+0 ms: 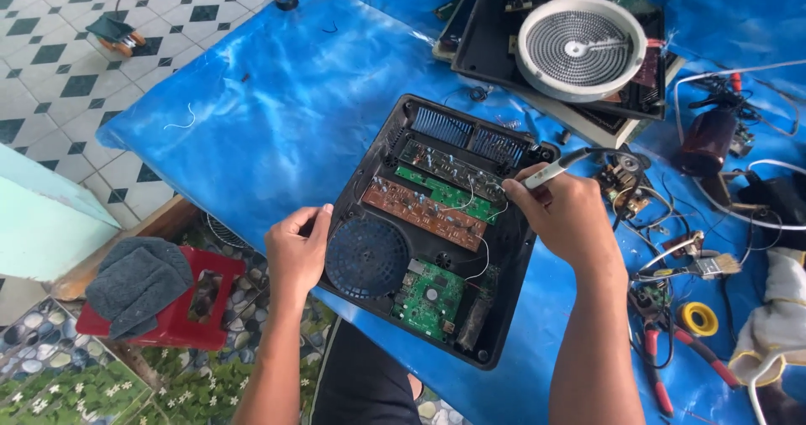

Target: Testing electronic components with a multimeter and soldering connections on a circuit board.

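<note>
Nearest to us, our left hand point(295, 253) curls its grip around the near-left edge of the opened black plastic appliance housing point(437, 223), fingers pressed against the rim just beside the round dark-blue fan point(367, 257). Our right hand point(567, 215) has its grip closed around the pale handle of a slim soldering iron point(550, 171), whose tip points left and down at the green circuit board point(447, 195) in the middle of the housing. A brown circuit board point(422, 213) lies just in front of the green one, and thin white wires loop across both.

We judge the housing stiff and fairly light, best held by its rim as the left hand does, while the boards and wires look fragile and ought not to be pressed. The iron is light and rigid, safe to take only by its handle.

Everything rests on a table covered with a blue plastic sheet point(252, 123). To the right lie red-handled pliers point(663, 366), a small brush point(705, 267) and a yellow roll of tape point(698, 317). Farther off sits a round white coil heating element point(581, 47) on another opened black casing point(495, 39).
</note>
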